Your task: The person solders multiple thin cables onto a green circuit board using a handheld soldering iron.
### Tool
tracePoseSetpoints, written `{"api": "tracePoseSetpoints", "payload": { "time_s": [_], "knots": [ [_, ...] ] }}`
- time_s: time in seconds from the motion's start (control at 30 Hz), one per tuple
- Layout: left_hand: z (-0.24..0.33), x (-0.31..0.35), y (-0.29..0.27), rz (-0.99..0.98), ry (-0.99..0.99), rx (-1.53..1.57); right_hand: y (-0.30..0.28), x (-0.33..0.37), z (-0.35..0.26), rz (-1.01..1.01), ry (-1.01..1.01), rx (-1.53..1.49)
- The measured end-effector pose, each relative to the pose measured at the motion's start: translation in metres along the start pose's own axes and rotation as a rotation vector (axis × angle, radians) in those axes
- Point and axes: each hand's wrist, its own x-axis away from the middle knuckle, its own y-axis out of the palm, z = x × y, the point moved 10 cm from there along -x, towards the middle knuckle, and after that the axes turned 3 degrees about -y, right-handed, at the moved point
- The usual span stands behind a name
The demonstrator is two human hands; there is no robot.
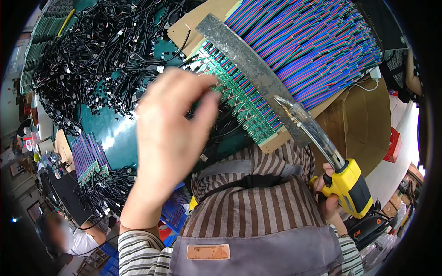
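My right hand (328, 193) is wrapped round the handle of a yellow and black soldering gun (353, 188). Its long metal shaft points up and left, and the tip crosses a grey metal bar (244, 57). That bar lies slantwise over a row of green circuit boards (251, 122) on a board. Blue, red, green and black wires (313, 55) run from the row to the upper right. Left of the circuit boards hovers my left hand (172, 117), blurred, its thumb and forefinger curved toward each other. Whether it holds anything is not clear.
Black cables with small connectors (106, 55) are heaped across the green table (117, 145) at the left. A bundle of purple wires with boards (87, 154) lies at the near left. An open cardboard box (363, 124) stands at the right. Another person (83, 237) sits at the lower left.
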Motion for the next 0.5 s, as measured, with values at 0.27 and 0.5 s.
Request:
{"api": "tracePoseSetpoints", "payload": {
  "time_s": [0.27,0.5],
  "knots": [
    [-0.053,-0.025,-0.002,0.119,-0.018,0.108,-0.004,-0.001,-0.004,-0.007,-0.04,0.172],
    [-0.028,-0.006,-0.012,0.034,-0.168,0.403,-0.004,-0.016,-0.026,0.156,-0.076,0.089]
  ]
}}
